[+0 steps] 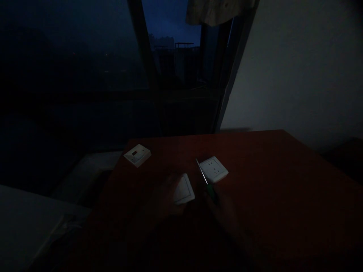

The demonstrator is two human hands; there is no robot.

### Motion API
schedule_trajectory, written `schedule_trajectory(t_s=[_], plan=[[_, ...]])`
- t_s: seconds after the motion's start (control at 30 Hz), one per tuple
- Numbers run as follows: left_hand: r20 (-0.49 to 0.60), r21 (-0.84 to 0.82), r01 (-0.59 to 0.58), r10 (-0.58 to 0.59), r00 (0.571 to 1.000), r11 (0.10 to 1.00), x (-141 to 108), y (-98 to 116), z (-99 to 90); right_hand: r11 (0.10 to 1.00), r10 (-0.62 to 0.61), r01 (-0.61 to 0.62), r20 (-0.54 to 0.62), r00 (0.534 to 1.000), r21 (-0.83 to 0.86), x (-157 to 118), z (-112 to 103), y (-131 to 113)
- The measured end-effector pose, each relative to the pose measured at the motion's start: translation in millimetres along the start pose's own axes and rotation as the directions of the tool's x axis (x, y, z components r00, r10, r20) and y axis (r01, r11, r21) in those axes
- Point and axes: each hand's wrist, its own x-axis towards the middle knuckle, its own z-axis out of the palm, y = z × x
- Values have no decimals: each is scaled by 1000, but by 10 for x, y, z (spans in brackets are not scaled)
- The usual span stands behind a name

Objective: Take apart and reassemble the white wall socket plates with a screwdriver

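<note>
In the dim light my left hand grips a white wall switch by its left side, tilted above the red-brown table. My right hand is closed around the green handle of a screwdriver. Its bright metal shaft points up and to the left, passing by the left edge of a white wall socket that lies face up on the table. Most of my fingers are lost in shadow.
A white square box or plate with a dark opening lies near the table's far left corner. Behind the table stands a dark window, with a pale wall on the right.
</note>
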Motion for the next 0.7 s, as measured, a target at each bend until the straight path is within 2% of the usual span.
schedule_trajectory(t_s=[0.1,0.2,0.27,0.43,0.7], plan=[[-176,62,194,-181,968,979,-82,-343,-170,1000,13,-13,-14,1000,-17,-3,2,7],[-222,111,415,-384,896,903,-190,-653,-379,999,6,-7,-12,1000,-39,4,-3,-7],[-202,140,486,-455,867,863,-263,-810,-511,998,17,-16,8,1000,-53,10,-7,-16],[-119,121,438,-425,897,891,-361,-1113,-676,1000,12,-13,-10,1000,-20,15,-12,-23],[-105,196,394,-381,919,898,-344,-1436,-568,998,13,-12,17,1000,-54,11,-28,-10]])
